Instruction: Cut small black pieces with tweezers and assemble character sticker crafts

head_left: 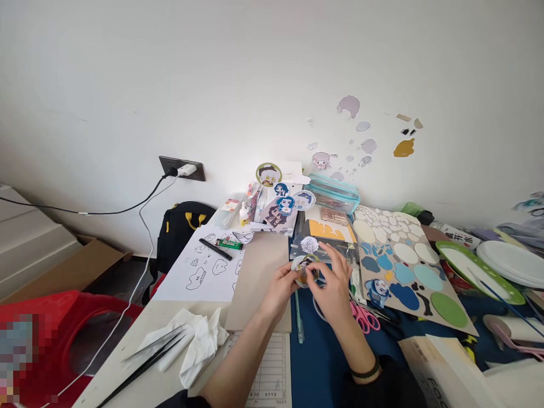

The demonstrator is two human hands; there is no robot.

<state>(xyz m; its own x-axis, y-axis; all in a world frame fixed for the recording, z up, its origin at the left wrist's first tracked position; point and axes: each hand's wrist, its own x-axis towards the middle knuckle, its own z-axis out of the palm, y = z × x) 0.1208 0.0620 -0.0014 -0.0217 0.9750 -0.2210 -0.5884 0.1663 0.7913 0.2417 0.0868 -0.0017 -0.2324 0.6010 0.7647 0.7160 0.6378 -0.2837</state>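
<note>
My left hand (pixel 284 283) grips the left edge of a round paper cutout (pixel 301 265) that has a cartoon figure and a green rim. Over its face, my right hand (pixel 334 283) has thumb and index finger pinched together; whatever is between them is too small to make out. The other right fingers are raised. Just behind the cutout lies a white paper hair piece (pixel 310 245) on a clear plastic bag (pixel 293 247). A pale green pen (pixel 300 323) lies below my hands, and pink-handled scissors (pixel 366 318) lie right of my right wrist.
Coloured paper pieces cover a grey board (pixel 408 266) on the right. Tweezers (pixel 147 362) rest on crumpled tissue (pixel 199 345) at the left. Line drawings (pixel 178 283), a black pen (pixel 215 249) and a teal pouch (pixel 334 194) are farther back. A green-rimmed tray (pixel 480 272) stands far right.
</note>
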